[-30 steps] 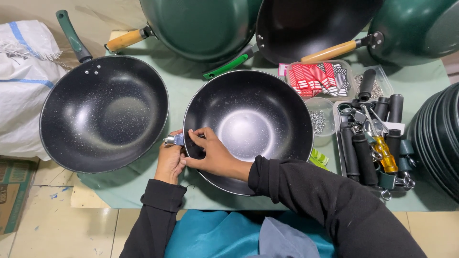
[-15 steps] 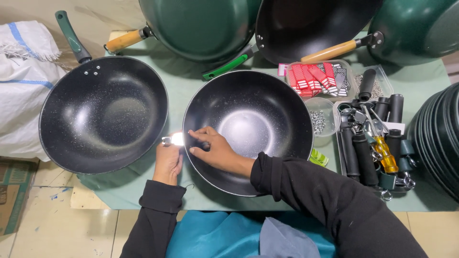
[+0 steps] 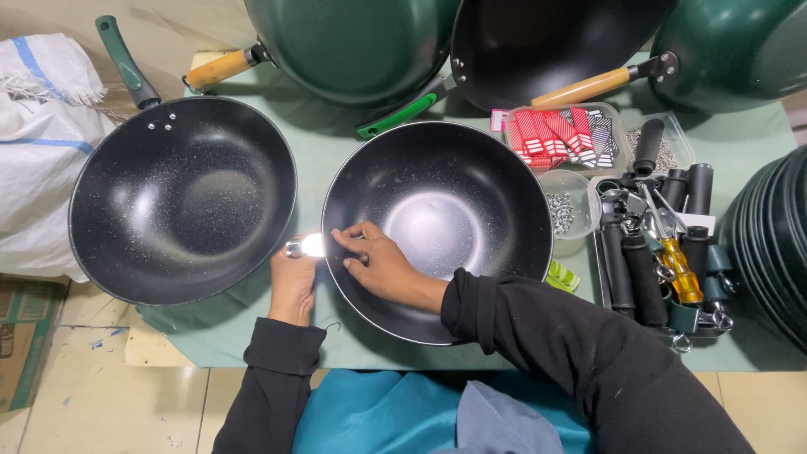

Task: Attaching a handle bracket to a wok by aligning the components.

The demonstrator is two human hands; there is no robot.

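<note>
A black speckled wok [image 3: 454, 202] without a handle lies on the green table cover in front of me. My left hand [image 3: 292, 282] grips a small shiny metal bracket [image 3: 304, 247] against the wok's outer left rim. My right hand [image 3: 380, 262] reaches inside the wok, fingertips pinched at the same spot on the inner wall; whatever it pinches is too small to make out. A second black wok [image 3: 181, 197] with a green handle [image 3: 119, 60] sits to the left.
Green woks [image 3: 353, 42] with wooden and green handles lean along the back. To the right are a tray of black handles and a yellow screwdriver [image 3: 679, 269], a cup of screws [image 3: 561, 210], red packets [image 3: 555, 130], stacked pans [image 3: 777, 244]. A white sack [image 3: 38, 134] lies left.
My right hand's fingers have shifted slightly at the wok's inner rim. The metal bracket at the rim now glints brightly. The woks have not moved.
</note>
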